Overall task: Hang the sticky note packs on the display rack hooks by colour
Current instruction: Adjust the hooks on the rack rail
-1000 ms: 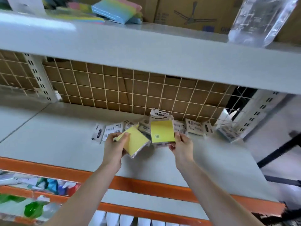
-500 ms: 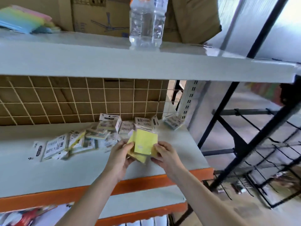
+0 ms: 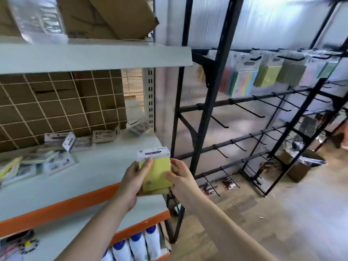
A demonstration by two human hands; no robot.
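A person's two bare hands hold yellow sticky note packs together at the right end of a grey shelf with an orange front edge. The left hand closes its grip on the left side of the packs, thumb lying across the front face just under the white header card. The right hand closes its grip on the right edge, thumb on the front. A second yellow pack shows behind and below the front one, stacked against it.

More sticky note packs lie scattered flat across the shelf to the left, in front of a wire grid backing.

To the right stands a black display rack with rows of forward-pointing hooks. On its top row hang packs in multicolour, yellow-green and pale pink, though blur hides the detail. The lower hooks near the hands are bare. White bottles with blue caps stand on the shelf below.
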